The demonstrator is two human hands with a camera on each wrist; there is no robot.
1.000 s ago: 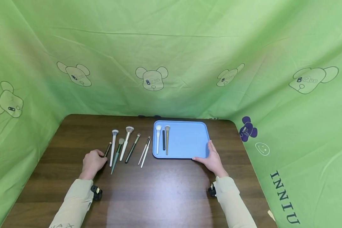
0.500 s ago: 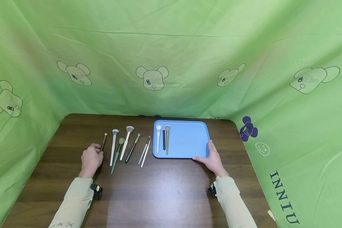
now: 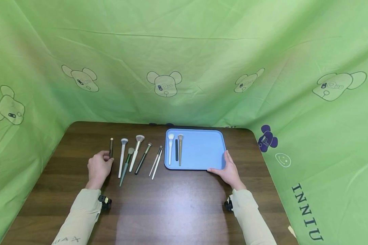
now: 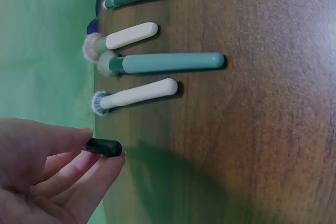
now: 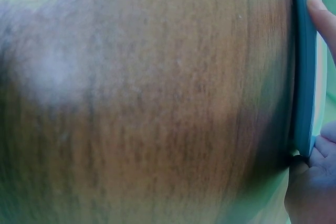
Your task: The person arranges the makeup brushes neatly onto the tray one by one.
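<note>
In the head view, my left hand [image 3: 98, 168] pinches a slim dark makeup brush [image 3: 111, 148] between thumb and fingers. The rounded handle end of that brush [image 4: 107, 147] pokes out from the fingers in the left wrist view; the hand hides its middle. Just to the right lies a white makeup brush [image 3: 122, 158] on the table. My right hand [image 3: 230, 172] grips the near right corner of a blue tray [image 3: 202, 149], thumb on the front rim and fingers along the right side. Three brushes lie in the tray's left part, among them a white brush [image 3: 170, 149].
Between the left hand and the tray lie several brushes: a green-handled one [image 3: 126, 166], a wide white-handled one [image 3: 136, 153], a dark green one [image 3: 143, 159] and two thin ones, including a white stick [image 3: 157, 165]. A green cloth [image 3: 125, 112] hangs behind the wooden table [image 3: 171, 204].
My left hand has picked up the dark brush beside the white one, moved it slightly left and away from me, and turned it nearly straight. The right hand and tray stay put.
</note>
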